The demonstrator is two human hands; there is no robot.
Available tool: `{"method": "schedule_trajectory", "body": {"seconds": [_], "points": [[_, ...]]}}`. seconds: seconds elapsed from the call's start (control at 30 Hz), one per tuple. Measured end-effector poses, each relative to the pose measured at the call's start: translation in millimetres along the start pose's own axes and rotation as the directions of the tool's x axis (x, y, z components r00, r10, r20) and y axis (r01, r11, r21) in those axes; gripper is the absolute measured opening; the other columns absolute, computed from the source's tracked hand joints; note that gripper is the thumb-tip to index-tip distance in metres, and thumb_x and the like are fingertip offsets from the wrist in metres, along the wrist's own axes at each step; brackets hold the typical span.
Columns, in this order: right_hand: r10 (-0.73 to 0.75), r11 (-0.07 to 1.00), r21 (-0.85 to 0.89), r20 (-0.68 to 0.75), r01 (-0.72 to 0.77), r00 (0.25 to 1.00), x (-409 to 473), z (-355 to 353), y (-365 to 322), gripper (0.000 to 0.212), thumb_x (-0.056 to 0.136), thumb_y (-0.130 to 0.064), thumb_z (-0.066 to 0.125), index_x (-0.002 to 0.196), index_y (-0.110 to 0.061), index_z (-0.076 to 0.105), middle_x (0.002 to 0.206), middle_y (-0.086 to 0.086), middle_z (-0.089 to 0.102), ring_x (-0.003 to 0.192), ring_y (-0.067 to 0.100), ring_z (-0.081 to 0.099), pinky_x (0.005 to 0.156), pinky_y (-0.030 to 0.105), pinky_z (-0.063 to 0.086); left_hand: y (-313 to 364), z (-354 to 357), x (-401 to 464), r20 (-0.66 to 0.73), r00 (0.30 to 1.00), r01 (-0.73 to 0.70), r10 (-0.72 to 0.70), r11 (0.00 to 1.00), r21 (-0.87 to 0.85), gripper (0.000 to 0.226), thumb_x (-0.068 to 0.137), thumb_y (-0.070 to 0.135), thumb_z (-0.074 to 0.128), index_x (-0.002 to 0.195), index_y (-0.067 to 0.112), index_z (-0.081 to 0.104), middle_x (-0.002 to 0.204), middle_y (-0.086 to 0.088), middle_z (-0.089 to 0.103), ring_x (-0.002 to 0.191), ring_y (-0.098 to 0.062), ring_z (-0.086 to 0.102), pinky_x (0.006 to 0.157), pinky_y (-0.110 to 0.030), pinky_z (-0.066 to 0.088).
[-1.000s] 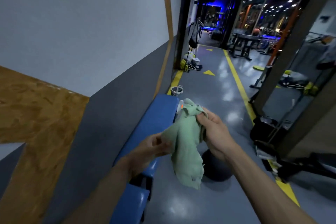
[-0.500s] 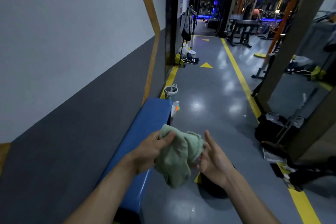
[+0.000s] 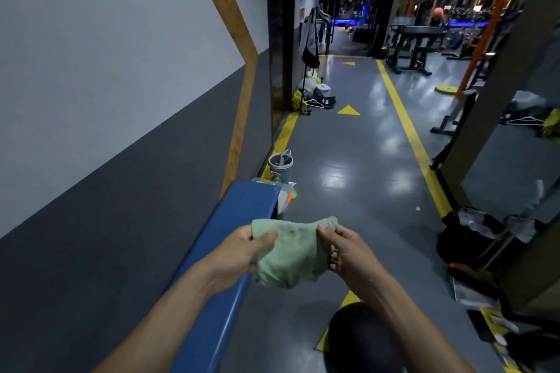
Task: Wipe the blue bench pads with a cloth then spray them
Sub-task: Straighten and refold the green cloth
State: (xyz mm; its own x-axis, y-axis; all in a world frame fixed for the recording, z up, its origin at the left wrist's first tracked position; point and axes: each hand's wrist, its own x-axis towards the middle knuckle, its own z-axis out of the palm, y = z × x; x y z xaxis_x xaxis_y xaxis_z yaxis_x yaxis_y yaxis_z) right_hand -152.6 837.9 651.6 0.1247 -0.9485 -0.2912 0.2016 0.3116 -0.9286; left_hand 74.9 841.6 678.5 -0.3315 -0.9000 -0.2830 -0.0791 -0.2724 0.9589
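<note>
Both hands held the green cloth (image 3: 291, 251) in the air, just at 3 o'clock of the blue bench pad (image 3: 230, 239). The left hand (image 3: 242, 251) pinched its top left corner between thumb and fingers, and the right hand (image 3: 345, 254) gripped the top right corner, so the cloth hung between them. At 12 o'clock, past the pad's far end, a spray bottle (image 3: 288, 197) and a grey bucket (image 3: 281, 164) stood on the floor (image 3: 348, 179). A dark ball (image 3: 363, 339) lay at 6 o'clock.

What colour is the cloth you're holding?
Pale green cloth, seen best in the head view.
</note>
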Motion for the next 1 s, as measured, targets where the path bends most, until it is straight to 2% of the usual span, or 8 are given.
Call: {"method": "schedule_trajectory", "body": {"seconds": [0.17, 0.33, 0.53, 0.63, 0.7, 0.77, 0.93, 1.0], "points": [[-0.051, 0.988, -0.148, -0.095, 0.036, 0.994, 86, -28, -29, 0.024, 0.095, -0.026, 0.063, 0.102, -0.005, 0.072, 0.095, 0.015, 0.075, 0.076, 0.023, 0.069, 0.065, 0.030, 0.054, -5, -29, 102, 0.034, 0.999, -0.025, 0.025, 1.000, -0.004, 0.031, 0.089, 0.012, 0.068, 0.119, 0.004, 0.066, 0.113, -0.017, 0.072, 0.105, -0.032, 0.068, 0.090, -0.043, 0.055], [-0.096, 0.979, -0.195, -0.193, 0.057, 0.977, 180, -45, -51, 0.022, 0.097, -0.022, 0.061, 0.094, -0.003, 0.071, 0.059, -0.003, 0.062, 0.044, 0.005, 0.051, 0.044, 0.019, 0.040, 12, -48, 207, -0.065, 0.995, -0.065, 0.070, 0.996, 0.067, 0.018, 0.099, 0.020, 0.057, 0.111, 0.009, 0.063, 0.085, -0.004, 0.072, 0.067, -0.016, 0.067, 0.052, -0.028, 0.052], [-0.158, 0.976, -0.187, -0.259, 0.111, 0.953, 303, -57, -90, 0.033, 0.100, -0.023, 0.057, 0.084, 0.005, 0.056, 0.059, 0.000, 0.053, 0.052, 0.010, 0.046, 0.046, 0.017, 0.036, 46, -76, 335, 0.021, 0.999, -0.029, 0.027, 0.994, 0.109, 0.022, 0.105, 0.035, 0.039, 0.114, 0.019, 0.050, 0.063, 0.005, 0.054, 0.043, -0.007, 0.047, 0.039, -0.022, 0.038], [-0.169, 0.970, -0.215, -0.271, 0.112, 0.948, 355, -70, -116, 0.029, 0.100, -0.022, 0.055, 0.080, -0.002, 0.060, 0.054, -0.008, 0.056, 0.046, 0.004, 0.047, 0.045, 0.014, 0.037, 65, -89, 392, -0.015, 0.997, -0.069, 0.070, 0.996, 0.052, 0.024, 0.102, 0.027, 0.049, 0.119, 0.010, 0.055, 0.079, 0.001, 0.069, 0.063, -0.011, 0.065, 0.050, -0.026, 0.050], [-0.120, 0.977, -0.201, -0.279, 0.064, 0.953, 391, -83, -126, 0.029, 0.099, -0.024, 0.057, 0.090, 0.000, 0.069, 0.075, 0.005, 0.073, 0.062, 0.013, 0.064, 0.056, 0.022, 0.049, 72, -98, 430, -0.039, 0.992, -0.116, 0.117, 0.993, 0.018, 0.023, 0.096, 0.018, 0.061, 0.115, 0.004, 0.062, 0.101, -0.007, 0.075, 0.095, -0.023, 0.072, 0.077, -0.038, 0.059], [-0.088, 0.988, -0.150, -0.292, 0.045, 0.952, 427, -103, -131, 0.026, 0.097, -0.027, 0.059, 0.095, -0.005, 0.073, 0.087, 0.008, 0.076, 0.075, 0.018, 0.069, 0.063, 0.027, 0.053, 77, -104, 469, -0.056, 0.984, -0.170, 0.172, 0.985, 0.034, 0.022, 0.090, 0.016, 0.070, 0.109, 0.005, 0.069, 0.105, -0.012, 0.075, 0.103, -0.031, 0.069, 0.094, -0.051, 0.054], [-0.051, 0.995, -0.092, -0.252, 0.029, 0.966, 526, -151, -163, 0.014, 0.095, -0.021, 0.061, 0.092, -0.011, 0.069, 0.067, -0.005, 0.064, 0.053, 0.004, 0.056, 0.056, 0.018, 0.044, 93, -105, 579, -0.163, 0.903, -0.351, 0.397, 0.902, 0.251, 0.021, 0.081, 0.033, 0.077, 0.096, 0.018, 0.076, 0.101, 0.008, 0.071, 0.096, -0.017, 0.068, 0.086, -0.051, 0.056], [-0.063, 0.995, -0.095, -0.247, 0.040, 0.967, 565, -169, -179, 0.017, 0.093, -0.024, 0.064, 0.094, -0.010, 0.072, 0.081, -0.003, 0.072, 0.070, 0.007, 0.067, 0.069, 0.023, 0.050, 104, -110, 621, -0.222, 0.865, -0.346, 0.450, 0.855, 0.387, 0.033, 0.073, 0.050, 0.074, 0.091, 0.022, 0.076, 0.108, 0.020, 0.057, 0.105, -0.006, 0.058, 0.086, -0.043, 0.055]]}}
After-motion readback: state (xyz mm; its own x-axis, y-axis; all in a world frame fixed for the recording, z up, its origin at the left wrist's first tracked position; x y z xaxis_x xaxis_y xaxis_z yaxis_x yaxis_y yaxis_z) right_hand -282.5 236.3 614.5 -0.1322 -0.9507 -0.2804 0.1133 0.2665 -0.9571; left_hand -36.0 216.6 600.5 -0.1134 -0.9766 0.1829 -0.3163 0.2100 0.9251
